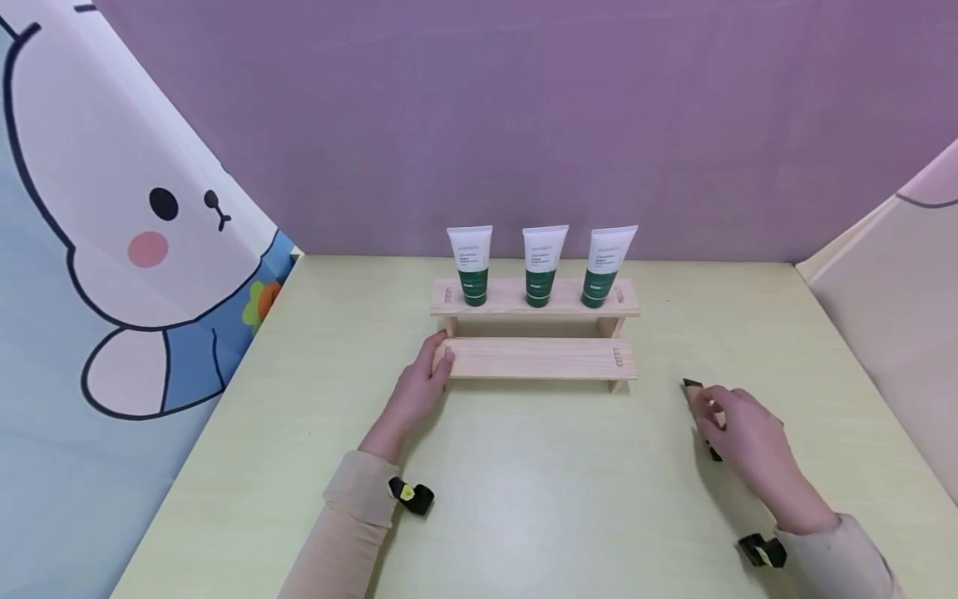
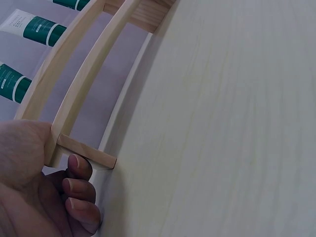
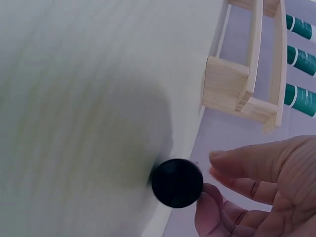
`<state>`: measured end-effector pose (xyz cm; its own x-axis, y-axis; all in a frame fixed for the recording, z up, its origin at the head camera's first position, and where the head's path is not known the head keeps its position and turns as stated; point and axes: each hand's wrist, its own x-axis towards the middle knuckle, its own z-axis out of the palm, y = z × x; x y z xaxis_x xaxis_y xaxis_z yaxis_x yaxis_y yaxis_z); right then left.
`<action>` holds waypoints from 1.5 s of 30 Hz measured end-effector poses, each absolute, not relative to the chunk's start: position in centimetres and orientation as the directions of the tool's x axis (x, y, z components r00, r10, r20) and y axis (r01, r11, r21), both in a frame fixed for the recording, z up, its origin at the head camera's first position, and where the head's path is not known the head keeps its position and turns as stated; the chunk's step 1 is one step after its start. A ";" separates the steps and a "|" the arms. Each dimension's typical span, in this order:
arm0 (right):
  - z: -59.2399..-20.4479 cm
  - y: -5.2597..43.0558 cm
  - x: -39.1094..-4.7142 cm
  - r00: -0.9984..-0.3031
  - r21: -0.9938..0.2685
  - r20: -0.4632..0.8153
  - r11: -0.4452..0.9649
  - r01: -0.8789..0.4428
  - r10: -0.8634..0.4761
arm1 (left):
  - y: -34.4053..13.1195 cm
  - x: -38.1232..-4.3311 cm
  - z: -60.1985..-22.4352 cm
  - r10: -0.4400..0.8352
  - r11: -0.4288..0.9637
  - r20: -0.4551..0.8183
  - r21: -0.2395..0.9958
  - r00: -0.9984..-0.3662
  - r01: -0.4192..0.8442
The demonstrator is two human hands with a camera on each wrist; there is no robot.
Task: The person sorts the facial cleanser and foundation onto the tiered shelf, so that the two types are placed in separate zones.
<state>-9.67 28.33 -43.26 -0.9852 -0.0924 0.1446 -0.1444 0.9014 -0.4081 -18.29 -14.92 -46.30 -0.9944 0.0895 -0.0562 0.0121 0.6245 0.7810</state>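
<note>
A two-tier wooden rack point(image 1: 535, 358) stands in the middle of the table. My left hand point(image 1: 422, 384) grips the left end of its lower shelf, and in the left wrist view curled fingertips point(image 2: 81, 192) show beside the rack's leg. Off to the right lies a slim tan, stick-shaped thing point(image 1: 695, 401) with black ends. Over it is my right hand point(image 1: 748, 433). In the right wrist view its round black end point(image 3: 177, 182) faces me, the thumb apart from it and the lower fingers right at its edge. That end hides most of its body.
Three white-and-green tubes point(image 1: 474, 264) stand in a row on the upper shelf. A purple cloth point(image 1: 524, 125) hangs behind the pale wooden table point(image 1: 524, 499). On the left is a cloth with a cartoon animal point(image 1: 150, 249), and a pale cloth point(image 1: 898, 291) borders the right side.
</note>
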 end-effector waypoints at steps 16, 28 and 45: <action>-43.4 29.9 -10.3 -0.991 -0.412 -0.115 0.911 -0.010 -0.062 | -14.9 -18.3 -46.3 0.087 0.614 -0.067 0.789 -0.994 0.001; -43.6 29.1 -10.1 -0.994 -0.416 -0.071 0.908 -0.044 -0.081 | -14.9 -18.2 -46.3 0.094 0.609 -0.072 0.793 -0.993 0.001; -41.8 26.5 -10.4 -0.997 -0.518 0.064 0.852 -0.079 -0.053 | -15.0 -18.4 -46.4 0.090 0.614 -0.074 0.789 -0.993 -0.003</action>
<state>-10.43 26.55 -41.75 -0.9965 -0.0531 0.0640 -0.0786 0.8515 -0.5184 -18.36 -14.96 -46.39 -0.9931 0.0903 -0.0744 -0.0033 0.6140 0.7893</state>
